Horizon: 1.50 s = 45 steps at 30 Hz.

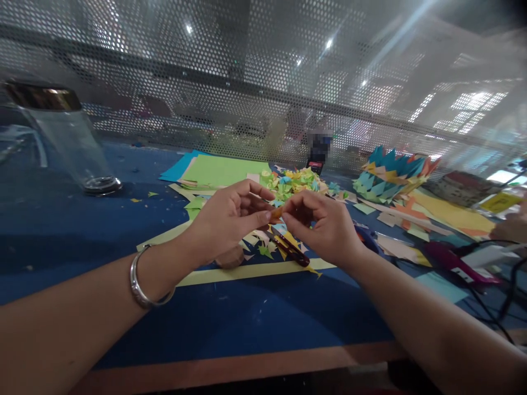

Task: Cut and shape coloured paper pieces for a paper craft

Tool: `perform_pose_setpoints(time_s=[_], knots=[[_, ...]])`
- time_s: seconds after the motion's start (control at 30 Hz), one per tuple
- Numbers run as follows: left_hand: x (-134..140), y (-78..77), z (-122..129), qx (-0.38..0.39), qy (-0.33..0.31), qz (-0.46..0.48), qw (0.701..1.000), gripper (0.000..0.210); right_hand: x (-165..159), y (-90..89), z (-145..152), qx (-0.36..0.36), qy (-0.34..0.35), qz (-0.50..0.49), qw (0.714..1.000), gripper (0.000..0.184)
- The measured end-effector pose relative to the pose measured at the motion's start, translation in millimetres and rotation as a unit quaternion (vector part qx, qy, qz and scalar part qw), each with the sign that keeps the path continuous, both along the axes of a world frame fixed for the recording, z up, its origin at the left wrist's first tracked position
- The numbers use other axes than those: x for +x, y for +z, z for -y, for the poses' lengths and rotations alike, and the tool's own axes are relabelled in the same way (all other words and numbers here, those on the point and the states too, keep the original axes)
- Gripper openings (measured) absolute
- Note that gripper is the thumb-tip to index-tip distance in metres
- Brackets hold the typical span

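- Orange paper piece (276, 213), small and partly hidden by fingertips, is held up between the two hands, above the scraps in the middle of the tabletop (263, 323).
- Left hand (230, 219): grip is nearly closed, thumb and fingertips on the left end of the piece; index finger arches above. A silver bangle (138, 277) circles the wrist.
- Right hand (329, 225): grip is a closed pinch, thumb and index fingertips meeting at the right end of the piece; remaining fingers curl inward.
- Dark-handled tool (293, 252) lies below the hands among loose cut scraps (265, 250); exact type cannot be told.
- Pale yellow strip (242, 274) runs crosswise on the near side of the tool. Brown rounded object (230, 257) sits under the left hand, partly covered, identity unclear.
- Heap of folded paper bits (300, 184), mostly green and yellow, lies beyond the hands. Light green sheets (230, 169) overlap blue ones (177, 169) to its left.
- Clear jar with a shiny lid (69, 142) stands at far left.
- Zigzag-edged paper ring (391, 175) stands at right; purple device (457, 263) lies nearer, beside a light blue sheet (442, 286).
- Perforated screen (247, 71) backs the tabletop.
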<state>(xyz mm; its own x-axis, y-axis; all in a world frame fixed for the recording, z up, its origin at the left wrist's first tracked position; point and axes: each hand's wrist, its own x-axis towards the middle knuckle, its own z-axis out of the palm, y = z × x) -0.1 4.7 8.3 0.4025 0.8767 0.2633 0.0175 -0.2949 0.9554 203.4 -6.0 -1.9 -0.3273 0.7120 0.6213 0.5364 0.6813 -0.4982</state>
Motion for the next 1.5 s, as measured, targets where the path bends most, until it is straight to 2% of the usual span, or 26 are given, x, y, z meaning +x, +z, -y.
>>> perform_pose_setpoints(time_s=[0.23,0.33,0.5,0.8,1.03,1.23,1.5], knots=[[-0.4,-1.0,-0.6,-0.039,0.018,0.009,0.999,0.03,-0.9,1.0,1.8,0.02,0.006,0.021,1.0,0.002],[-0.5,-2.4,-3.3,-0.039,0.006,0.035,0.999,0.027,-0.7,0.6,1.7,-0.006,0.011,0.003,1.0,0.004],[-2.4,-2.7,-7.6,-0.021,0.004,0.05,0.999,0.028,0.2,0.7,1.3,-0.07,0.027,-0.055,0.996,0.013],[-2.9,1.1,-5.9,0.024,-0.014,0.044,0.999,0.031,-2.0,1.8,0.1,-0.085,0.038,-0.095,0.991,0.014],[-4.3,0.3,-2.4,0.058,-0.044,0.059,0.996,0.045,-0.9,4.5,0.3,-0.094,0.049,-0.106,0.989,0.022],[-3.5,1.9,0.6,0.068,-0.061,0.068,0.993,0.042,-1.3,7.0,0.7,-0.117,0.063,-0.141,0.981,0.032],[-3.6,4.0,-0.1,0.057,-0.05,0.049,0.996,0.038,-1.8,8.7,2.1,-0.078,0.03,-0.093,0.992,0.025]])
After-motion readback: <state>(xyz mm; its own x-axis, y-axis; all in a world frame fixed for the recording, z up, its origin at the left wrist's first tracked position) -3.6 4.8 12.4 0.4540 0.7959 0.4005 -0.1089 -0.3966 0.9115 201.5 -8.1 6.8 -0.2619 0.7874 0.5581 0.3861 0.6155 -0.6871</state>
